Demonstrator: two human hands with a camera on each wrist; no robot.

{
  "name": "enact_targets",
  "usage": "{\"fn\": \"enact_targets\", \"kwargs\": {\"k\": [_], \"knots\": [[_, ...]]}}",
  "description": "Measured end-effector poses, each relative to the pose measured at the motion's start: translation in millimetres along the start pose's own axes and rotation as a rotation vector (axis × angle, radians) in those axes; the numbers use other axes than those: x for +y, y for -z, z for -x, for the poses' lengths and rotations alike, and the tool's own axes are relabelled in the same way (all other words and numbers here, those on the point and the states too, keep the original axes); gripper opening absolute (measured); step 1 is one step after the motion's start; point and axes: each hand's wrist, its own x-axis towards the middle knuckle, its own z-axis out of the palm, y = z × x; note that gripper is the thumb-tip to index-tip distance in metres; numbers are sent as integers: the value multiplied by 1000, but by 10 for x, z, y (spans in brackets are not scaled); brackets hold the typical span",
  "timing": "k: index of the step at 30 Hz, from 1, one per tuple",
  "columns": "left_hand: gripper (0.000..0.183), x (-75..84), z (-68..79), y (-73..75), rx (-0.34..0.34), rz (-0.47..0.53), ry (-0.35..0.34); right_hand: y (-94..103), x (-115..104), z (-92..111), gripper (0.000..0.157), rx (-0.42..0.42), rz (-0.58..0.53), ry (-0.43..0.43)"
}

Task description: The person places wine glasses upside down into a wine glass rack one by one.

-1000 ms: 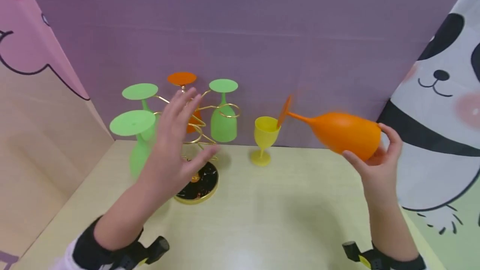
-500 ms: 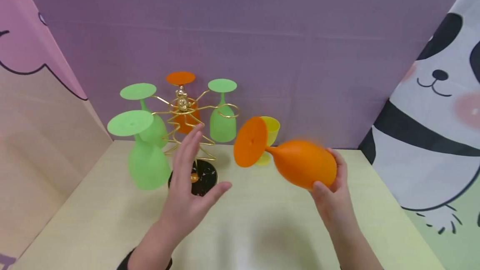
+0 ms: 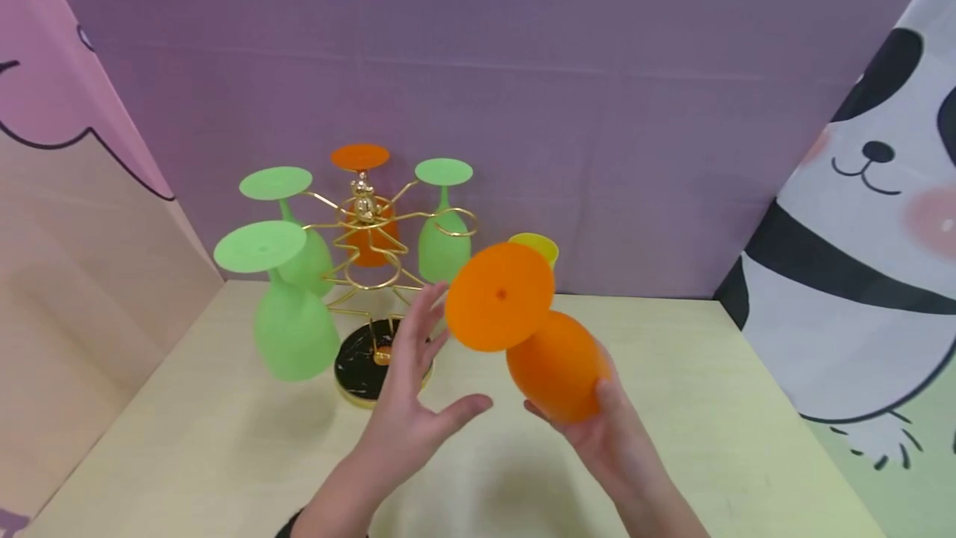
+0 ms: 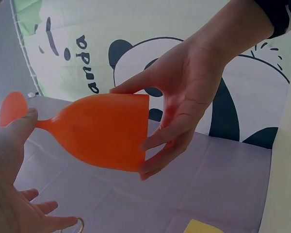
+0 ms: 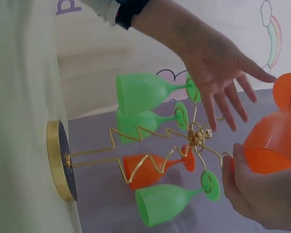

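Note:
My right hand [image 3: 605,430] grips an orange goblet [image 3: 560,368] round its bowl near the rim. The goblet is tilted, its round foot toward the upper left in the head view. Beside it, my left hand [image 3: 414,397] has its fingers spread and thumb out, holding nothing; whether its thumb touches the goblet I cannot tell. Behind the left hand stands a gold wire glass rack [image 3: 373,272] on a round black base. Upside down on it hang green goblets [image 3: 295,343], [image 5: 143,92], [image 5: 165,201] and another orange goblet [image 5: 148,170].
A yellow goblet [image 3: 536,246] stands on the pale table [image 3: 657,372] behind the held one, mostly hidden by it. A purple cloth wall [image 3: 523,106] closes off the back. A panda-print cloth [image 3: 859,272] is at the right, a pink-and-beige one [image 3: 90,189] at the left.
My right hand has brought the orange goblet leftward and lower, turning its foot toward the head camera. My left hand has moved right and down, nearer the goblet.

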Motion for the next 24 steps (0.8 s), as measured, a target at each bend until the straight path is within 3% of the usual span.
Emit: {"fn": "enact_targets", "kwargs": {"k": [6,12,18,24], "knots": [[107,-84,11,-87,-57,22,41,-23,104,35,44,-23,-173,-113],[98,-122,52,-134,-72,42,107,-57,206,34,42,-42,-198,-195],[93,-164,141,-126,-42,28,156,-75,301,44,41,-89,-246,-227],[93,-179,156,-134,-57,18,173,-83,339,37,41,-72,-247,-251]]}}
